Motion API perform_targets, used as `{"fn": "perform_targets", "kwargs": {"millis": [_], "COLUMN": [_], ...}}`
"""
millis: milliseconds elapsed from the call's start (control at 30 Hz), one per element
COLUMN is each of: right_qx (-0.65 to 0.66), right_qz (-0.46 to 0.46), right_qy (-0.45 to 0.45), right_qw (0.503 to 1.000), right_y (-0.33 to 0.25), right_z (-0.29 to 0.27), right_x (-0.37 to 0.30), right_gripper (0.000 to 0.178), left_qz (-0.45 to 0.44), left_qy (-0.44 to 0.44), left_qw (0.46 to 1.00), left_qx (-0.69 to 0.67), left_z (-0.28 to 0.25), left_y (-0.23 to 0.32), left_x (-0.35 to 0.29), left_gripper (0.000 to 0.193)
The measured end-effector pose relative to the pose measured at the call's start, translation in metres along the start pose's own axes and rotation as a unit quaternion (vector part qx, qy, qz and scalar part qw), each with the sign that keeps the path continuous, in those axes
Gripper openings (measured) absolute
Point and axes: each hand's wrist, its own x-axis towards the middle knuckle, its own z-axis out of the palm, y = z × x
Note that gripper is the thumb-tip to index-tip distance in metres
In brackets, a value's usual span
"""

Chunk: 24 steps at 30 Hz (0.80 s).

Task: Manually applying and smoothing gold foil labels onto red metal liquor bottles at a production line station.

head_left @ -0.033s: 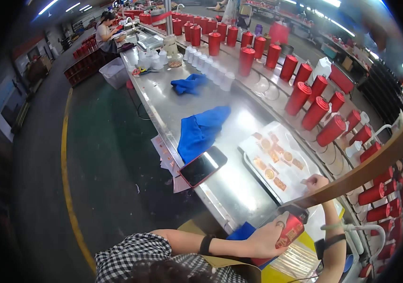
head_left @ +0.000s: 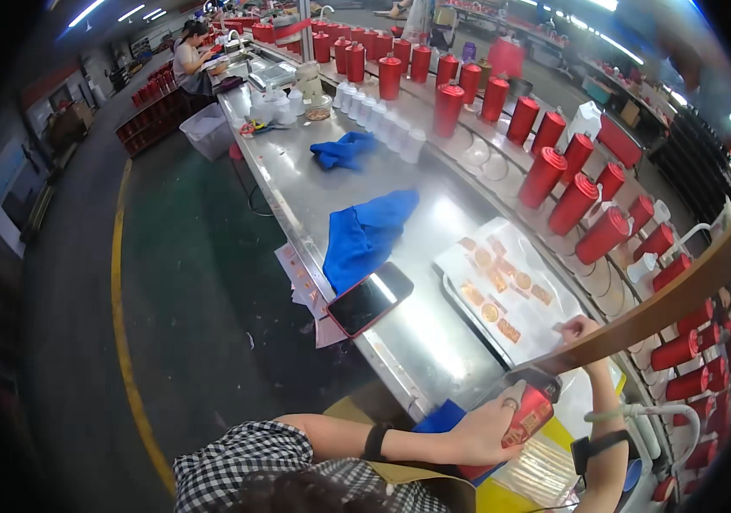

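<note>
My left hand [head_left: 487,434] is wrapped round a red bottle [head_left: 533,412] with gold print and a dark end, held tilted at the near end of the steel bench. Farther right, my right hand [head_left: 579,329] is at the near right corner of a white sheet [head_left: 502,239] on a tray [head_left: 468,318]. Its fingers are bent together; whatever they hold, if anything, is too small to make out. Several orange-gold printed patches [head_left: 495,275] that look like decals lie on the sheet. A brown curved bar [head_left: 639,329] crosses in front of my right wrist.
A phone [head_left: 370,299] overhangs the left edge of the bench [head_left: 442,214], beside a blue cloth [head_left: 367,235]; another blue cloth [head_left: 344,150] lies beyond. Red bottles [head_left: 572,205] and white cups [head_left: 382,124] line the right side. A white tap [head_left: 639,412] stands near my right forearm. A person [head_left: 190,60] sits far off.
My right hand's fingers have shifted slightly to the right. The red bottle in my left hand has turned a little.
</note>
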Motion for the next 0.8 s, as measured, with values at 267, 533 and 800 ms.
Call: {"fn": "perform_targets", "kwargs": {"millis": [267, 533, 800], "right_qx": [0.028, 0.288, 0.384], "right_qz": [-0.055, -0.001, 0.094], "right_qy": [0.293, 0.299, 0.344], "right_qw": [0.954, 0.910, 0.852], "right_y": [-0.066, -0.168, -0.140], "right_z": [-0.084, -0.108, -0.115], "right_x": [-0.101, -0.194, -0.275], "right_gripper": [0.008, 0.010, 0.015], "left_qz": [0.128, 0.255, 0.128], "left_qy": [0.098, 0.088, -0.168], "left_qw": [0.984, 0.953, 0.909], "left_qx": [0.080, -0.142, -0.359], "left_z": [0.007, -0.003, 0.012], "left_y": [-0.012, 0.062, 0.085], "left_x": [0.004, 0.032, 0.012], "left_gripper": [0.099, 0.065, 0.040]}}
